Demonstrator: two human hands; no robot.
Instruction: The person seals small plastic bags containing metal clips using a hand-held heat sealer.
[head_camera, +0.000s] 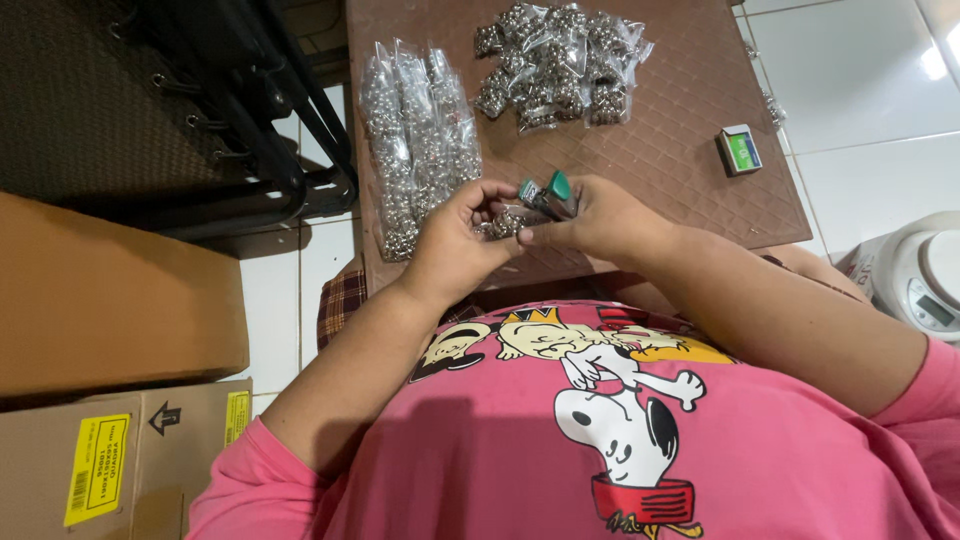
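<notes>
Brown quilted table (690, 150): left hand (455, 240) pinches a bead packet (497, 224) steady while right hand (590, 220) grips a green-topped stapler (548, 192) against it.

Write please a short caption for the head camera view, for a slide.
Left hand holds a small clear bag of silver beads while right hand presses a green stapler on it.

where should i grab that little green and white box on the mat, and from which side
Take the small box across its two long sides, coming straight down from above. It lies flat on the brown quilted mat with bare mat all round, well apart from the bagged metal beads, so nothing blocks a pinch. Probably light; a fingertip grip should do.
</notes>
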